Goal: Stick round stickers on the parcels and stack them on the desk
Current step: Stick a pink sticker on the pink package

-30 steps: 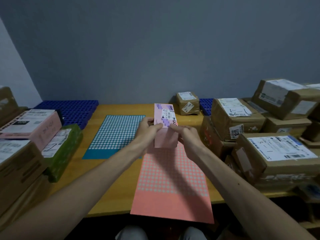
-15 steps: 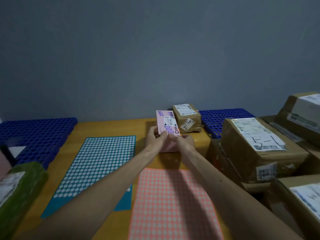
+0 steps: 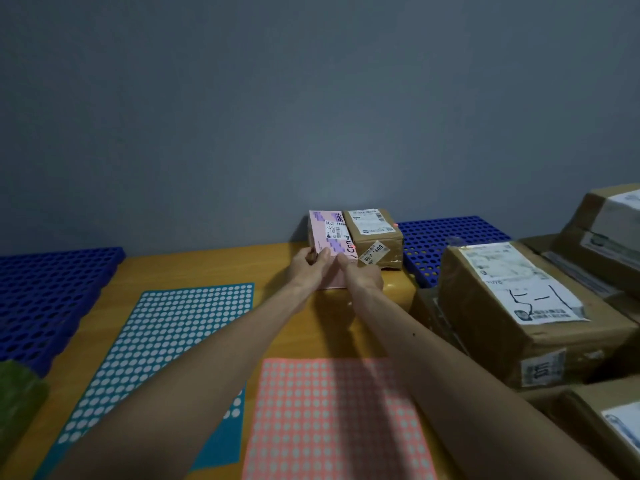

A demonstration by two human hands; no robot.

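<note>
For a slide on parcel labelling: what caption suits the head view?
The left hand and right hand hold a pink parcel beside a small brown parcel at the desk's back.

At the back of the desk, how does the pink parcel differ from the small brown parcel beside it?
The pink parcel is pink; the small brown parcel is brown cardboard. The left hand and right hand hold the pink parcel; no hand touches the small brown parcel. Both carry white labels, side by side on the desk.

Green parcel [image 3: 15,400] half beyond left edge
</note>
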